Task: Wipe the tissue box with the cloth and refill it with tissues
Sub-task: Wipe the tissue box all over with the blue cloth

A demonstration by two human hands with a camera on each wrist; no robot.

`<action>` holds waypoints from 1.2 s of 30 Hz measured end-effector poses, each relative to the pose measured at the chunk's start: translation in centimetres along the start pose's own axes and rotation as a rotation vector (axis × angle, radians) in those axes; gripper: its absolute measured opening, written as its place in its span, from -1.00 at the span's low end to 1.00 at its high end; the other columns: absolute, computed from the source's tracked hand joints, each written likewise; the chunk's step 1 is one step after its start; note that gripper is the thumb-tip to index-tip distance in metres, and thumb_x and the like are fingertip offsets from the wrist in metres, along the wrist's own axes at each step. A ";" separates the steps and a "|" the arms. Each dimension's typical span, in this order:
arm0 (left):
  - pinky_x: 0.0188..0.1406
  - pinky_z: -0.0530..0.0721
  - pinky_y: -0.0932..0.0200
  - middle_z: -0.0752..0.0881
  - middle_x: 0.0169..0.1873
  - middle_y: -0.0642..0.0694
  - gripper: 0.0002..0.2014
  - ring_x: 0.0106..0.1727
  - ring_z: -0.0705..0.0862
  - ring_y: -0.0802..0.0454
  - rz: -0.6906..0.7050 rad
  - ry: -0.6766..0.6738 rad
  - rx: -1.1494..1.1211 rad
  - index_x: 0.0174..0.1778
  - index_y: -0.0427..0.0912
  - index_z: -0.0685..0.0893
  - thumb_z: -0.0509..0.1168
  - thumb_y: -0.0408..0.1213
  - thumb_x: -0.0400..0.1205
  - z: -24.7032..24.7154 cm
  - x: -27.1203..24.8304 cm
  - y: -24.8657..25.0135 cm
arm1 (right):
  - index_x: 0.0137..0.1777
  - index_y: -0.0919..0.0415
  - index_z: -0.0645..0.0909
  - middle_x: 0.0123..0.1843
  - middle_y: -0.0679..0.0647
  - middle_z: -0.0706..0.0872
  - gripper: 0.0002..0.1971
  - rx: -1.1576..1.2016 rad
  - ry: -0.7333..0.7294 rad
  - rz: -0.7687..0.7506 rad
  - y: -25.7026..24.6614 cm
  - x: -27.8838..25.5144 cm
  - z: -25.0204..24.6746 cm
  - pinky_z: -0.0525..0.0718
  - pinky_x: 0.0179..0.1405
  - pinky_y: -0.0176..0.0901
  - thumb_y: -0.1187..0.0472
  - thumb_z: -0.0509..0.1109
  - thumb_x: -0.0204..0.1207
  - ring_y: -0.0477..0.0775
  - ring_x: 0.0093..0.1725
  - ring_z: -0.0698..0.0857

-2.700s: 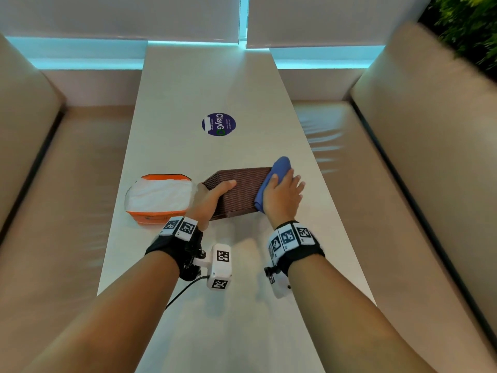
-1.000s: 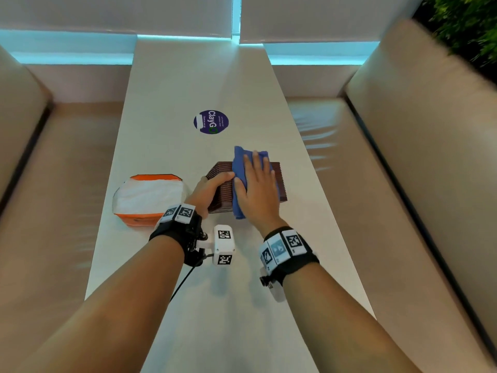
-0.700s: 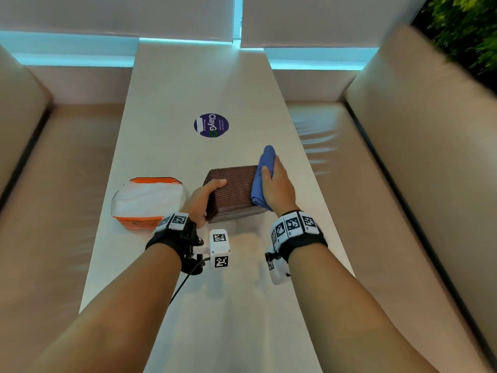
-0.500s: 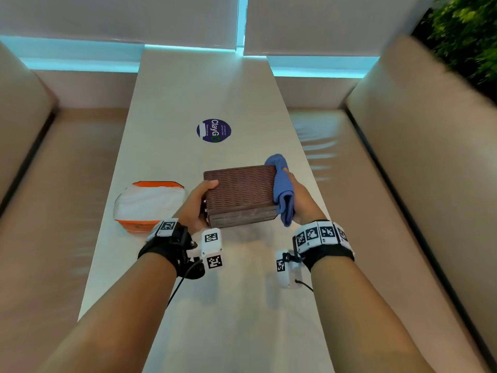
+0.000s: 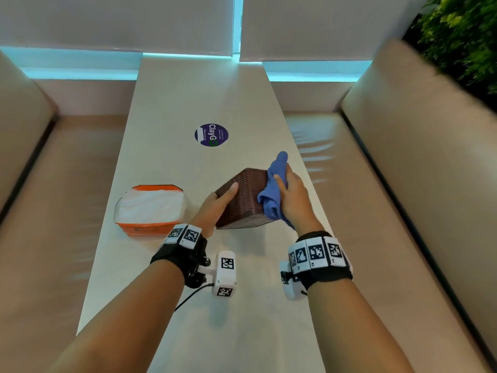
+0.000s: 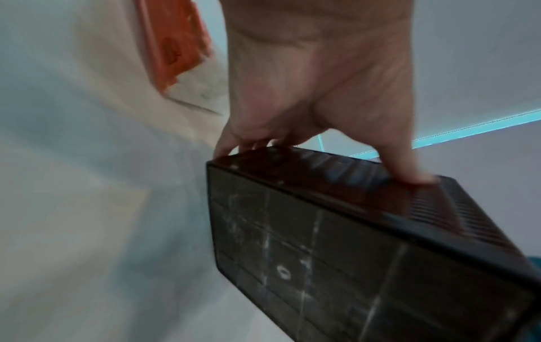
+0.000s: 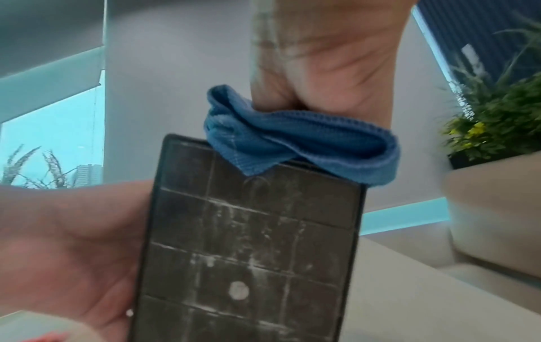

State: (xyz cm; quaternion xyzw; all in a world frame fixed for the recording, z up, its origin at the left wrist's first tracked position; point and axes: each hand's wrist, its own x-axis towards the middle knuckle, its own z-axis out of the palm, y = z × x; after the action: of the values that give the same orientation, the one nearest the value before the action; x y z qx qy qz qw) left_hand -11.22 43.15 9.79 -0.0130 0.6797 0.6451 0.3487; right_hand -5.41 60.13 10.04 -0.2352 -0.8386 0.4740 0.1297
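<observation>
The brown woven tissue box (image 5: pixel 246 200) is lifted off the white table (image 5: pixel 188 103) and tilted. My left hand (image 5: pixel 219 203) grips its left end, thumb on the upper face and fingers (image 6: pixel 231 143) round the far side. Both wrist views show the box's scratched dark underside (image 6: pixel 336 259) (image 7: pixel 249 243). My right hand (image 5: pixel 291 196) holds the bunched blue cloth (image 5: pixel 273 189) (image 7: pixel 298 141) against the box's right end. The orange pack of white tissues (image 5: pixel 150 208) lies on the table to the left of the box.
A round purple sticker (image 5: pixel 211 135) is on the table farther back. Beige padded benches (image 5: pixel 403 211) run along both sides of the table. A green plant (image 5: pixel 462 30) stands at the far right. Window blinds close off the far end.
The box has been lifted and turned in my left hand, from flat on the table to tilted. My right hand has moved the cloth from the top face to the right end.
</observation>
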 end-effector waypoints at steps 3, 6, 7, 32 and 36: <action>-0.28 0.64 0.34 0.73 0.06 -0.01 -0.52 -0.13 0.74 0.23 -0.041 -0.066 0.039 0.37 -0.20 0.54 0.20 0.07 0.65 0.2 -0.3 0.1 | 0.66 0.13 0.15 0.54 0.20 0.42 -0.46 -0.150 -0.013 -0.048 -0.6 -0.3 1.4 0.51 0.40 0.09 0.03 0.10 0.72 0.25 0.43 0.50; 0.26 0.56 -0.03 0.39 0.54 -0.10 -0.09 0.43 0.51 -0.06 -0.124 -0.027 0.027 0.69 -0.12 -0.04 0.22 0.25 0.56 -0.5 0.3 -0.4 | 0.67 0.11 0.07 0.63 0.19 0.25 -0.47 -0.275 -0.033 -0.056 -1.7 -1.4 1.6 0.44 0.46 0.09 0.09 0.05 0.73 0.30 0.48 0.40; 0.36 0.50 -0.13 0.32 0.59 -0.06 0.04 0.51 0.43 -0.11 -0.146 -0.036 0.025 0.69 -0.03 -0.16 0.27 0.34 0.47 -0.7 0.3 -0.5 | 0.68 0.08 0.04 0.67 0.18 0.17 -0.46 -0.320 -0.055 -0.069 -2.2 -1.6 1.7 0.39 0.50 0.10 0.08 0.05 0.73 0.31 0.52 0.34; 0.01 0.54 0.36 0.55 0.35 0.04 -0.27 0.14 0.59 0.17 -0.082 -0.136 0.350 0.58 -0.07 0.33 0.05 0.32 0.58 -0.2 0.0 1.3 | 0.58 -0.03 0.33 0.60 0.05 0.33 -0.44 -0.365 0.199 -0.140 -1.6 -1.9 2.9 0.42 0.32 -0.10 -0.04 0.29 0.59 0.24 0.35 0.33; -0.29 0.47 0.49 0.62 0.03 0.14 -0.62 -0.10 0.57 0.24 -0.118 -0.134 0.229 0.43 0.05 0.37 -0.07 0.05 0.74 -0.6 -0.7 1.4 | 0.58 0.05 0.33 0.55 0.14 0.37 -0.50 -0.320 0.189 -0.149 -1.9 -1.3 3.3 0.42 0.28 -0.18 0.06 0.24 0.65 0.23 0.37 0.42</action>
State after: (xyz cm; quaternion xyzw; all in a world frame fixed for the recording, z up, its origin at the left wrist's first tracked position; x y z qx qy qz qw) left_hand -11.65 42.60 11.31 0.0301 0.7222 0.5410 0.4300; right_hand -6.28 56.22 9.96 -0.2335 -0.9023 0.2997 0.2036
